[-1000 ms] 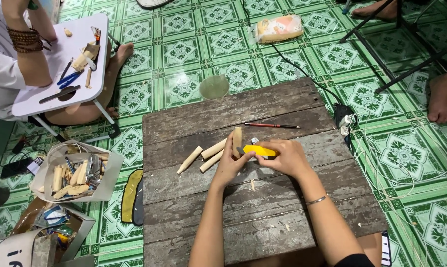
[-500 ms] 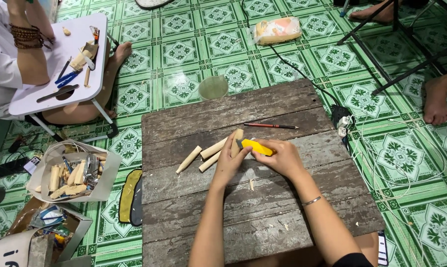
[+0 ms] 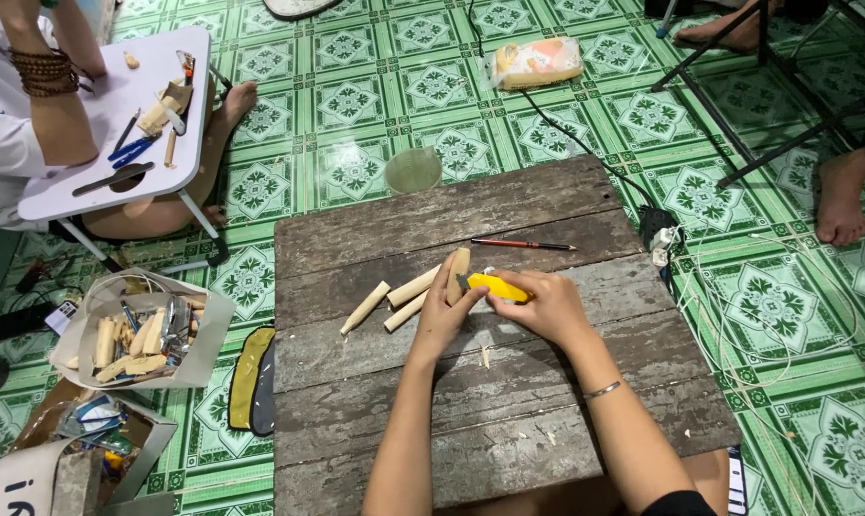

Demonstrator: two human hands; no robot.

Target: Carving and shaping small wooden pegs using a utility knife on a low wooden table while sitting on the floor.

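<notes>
Both hands [image 3: 495, 306] grip a wood piece [image 3: 457, 273] and yellow knife [image 3: 497, 287] mid-board [image 3: 356, 440], edges well apart.

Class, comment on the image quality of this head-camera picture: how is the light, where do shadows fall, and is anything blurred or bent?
Head view: soft, even light; faint shadows under the left hand and right hand on the wooden board; mild sheen on the green tiles; focus sharp throughout; slight wide-angle bending at the edges.

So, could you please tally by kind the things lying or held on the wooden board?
Wooden sticks: 4, three lying, one in the left hand
Yellow utility knife: 1, in the right hand
Red pencil: 1
Total: 6
</notes>
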